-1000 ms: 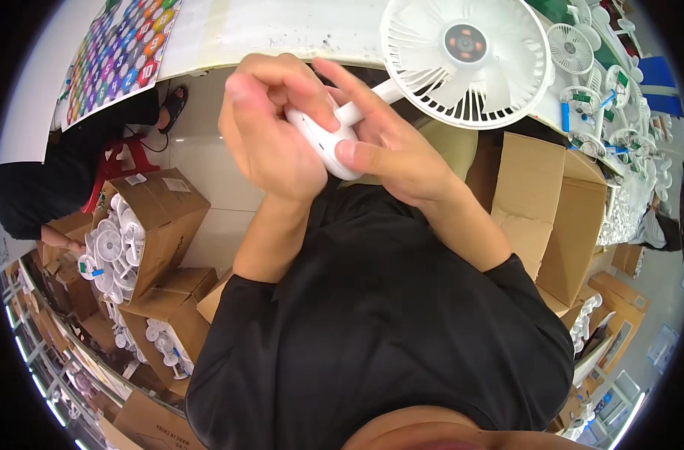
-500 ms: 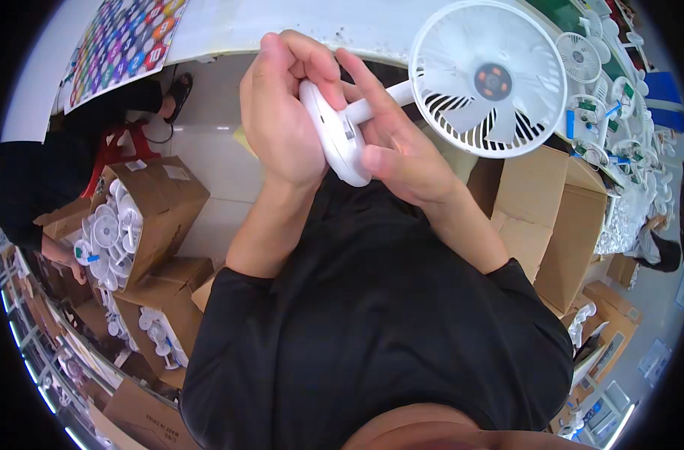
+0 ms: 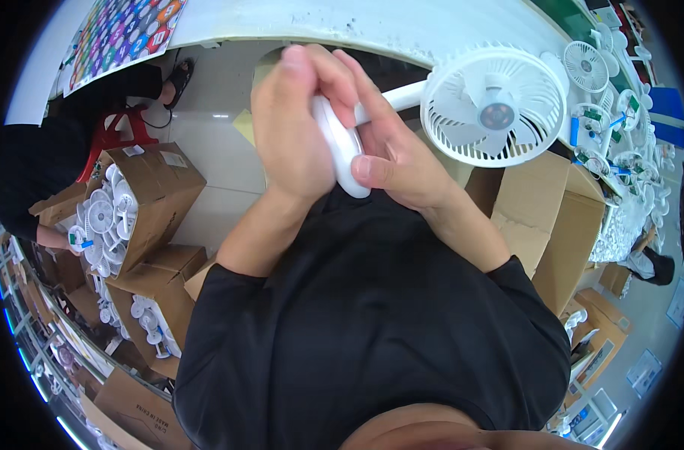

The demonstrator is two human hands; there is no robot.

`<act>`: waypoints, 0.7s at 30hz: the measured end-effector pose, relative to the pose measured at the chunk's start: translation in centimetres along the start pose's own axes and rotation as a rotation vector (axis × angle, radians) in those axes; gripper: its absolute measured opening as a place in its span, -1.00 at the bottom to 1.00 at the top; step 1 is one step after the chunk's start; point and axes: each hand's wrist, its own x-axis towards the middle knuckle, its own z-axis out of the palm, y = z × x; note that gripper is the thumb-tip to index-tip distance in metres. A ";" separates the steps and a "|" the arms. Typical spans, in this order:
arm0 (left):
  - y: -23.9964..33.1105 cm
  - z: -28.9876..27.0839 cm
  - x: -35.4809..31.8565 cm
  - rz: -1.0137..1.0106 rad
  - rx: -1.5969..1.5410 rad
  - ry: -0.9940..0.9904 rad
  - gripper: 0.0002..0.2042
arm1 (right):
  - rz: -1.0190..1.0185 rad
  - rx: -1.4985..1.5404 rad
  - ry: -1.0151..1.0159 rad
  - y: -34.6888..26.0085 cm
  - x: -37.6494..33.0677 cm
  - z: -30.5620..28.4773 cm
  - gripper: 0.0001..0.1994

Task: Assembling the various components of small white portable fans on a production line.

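Note:
Between my two hands is a small white desk fan (image 3: 496,116), held sideways by its rounded base (image 3: 342,150). My left hand (image 3: 291,135) presses its palm against the underside of the base, fingers curled over the top. From the other side my right hand (image 3: 402,154) grips the base, with the thumb on its near end and the fingers around where the neck joins. The neck (image 3: 402,96) reaches right to the round caged fan head, which hangs by the edge of the white table (image 3: 304,22). My fingers partly hide the base and lower neck.
An open cardboard box (image 3: 541,214) stands at my right. At left are boxes filled with white fans (image 3: 105,214), with a co-worker's hand (image 3: 53,237) beside them. Opened fan parts (image 3: 604,142) crowd the table at right. A coloured number sheet (image 3: 124,41) lies far left.
The fan has turned in my hands, so the slotted side of its base no longer shows and its head is tilted differently. Both hands have shifted slightly nearer to me.

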 end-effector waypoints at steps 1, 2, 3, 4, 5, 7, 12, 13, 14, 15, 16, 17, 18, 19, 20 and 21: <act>0.0 0.0 -0.3 0.039 0.030 -0.043 -0.53 | 0.009 0.004 -0.001 0.0 -0.2 0.2 0.09; 0.1 0.0 -0.5 0.025 0.023 -0.039 -0.53 | 0.028 0.009 0.005 0.0 -0.4 0.3 0.09; 0.1 0.1 -0.9 0.020 -0.006 -0.024 -0.54 | 0.016 -0.005 0.002 -0.1 -0.7 0.4 0.08; 0.1 0.3 -1.0 0.017 -0.034 -0.008 -0.54 | 0.004 -0.020 -0.003 -0.2 -0.9 0.5 0.08; 0.1 0.3 -1.0 0.023 -0.064 0.004 -0.54 | -0.013 -0.042 -0.012 -0.2 -0.9 0.5 0.08; 0.1 0.3 -0.8 0.038 -0.098 0.017 -0.55 | -0.032 -0.072 -0.026 -0.2 -0.9 0.5 0.08; 0.5 -0.4 -0.1 -0.110 -0.280 -0.034 -0.58 | -0.172 -0.415 -0.086 0.0 -0.9 0.7 0.06; 0.6 -0.3 -0.4 -0.081 -0.273 -0.024 -0.59 | -0.133 -0.390 -0.074 -0.1 -1.1 0.8 0.06; 0.7 -0.3 -0.6 -0.095 -0.266 -0.001 -0.59 | -0.097 -0.369 -0.065 0.0 -1.2 0.7 0.06; 0.5 -0.2 -0.8 -0.031 -0.229 -0.026 -0.63 | -0.067 -0.351 -0.060 -0.1 -1.2 0.6 0.06; 0.5 -0.2 -1.1 0.042 -0.163 -0.015 -0.67 | -0.049 -0.419 -0.093 -0.1 -1.2 0.4 0.05; 0.2 0.2 -1.3 0.129 -0.081 0.014 -0.71 | -0.113 -0.514 -0.071 -0.2 -1.2 0.2 0.05; -0.1 0.4 -1.4 0.142 -0.089 0.056 -0.74 | -0.101 -0.512 -0.068 -0.3 -1.1 0.0 0.04; -0.4 0.7 -1.5 0.084 -0.157 0.095 -0.77 | -0.050 -0.450 -0.046 -0.2 -1.0 0.0 0.04; -0.8 0.7 -1.0 0.010 -0.159 0.137 -0.76 | 0.026 -0.396 -0.034 0.0 -0.6 -0.1 0.04; -1.0 0.2 -0.8 -0.045 -0.147 0.096 -0.74 | 0.035 -0.370 -0.160 0.2 -0.5 -0.1 0.04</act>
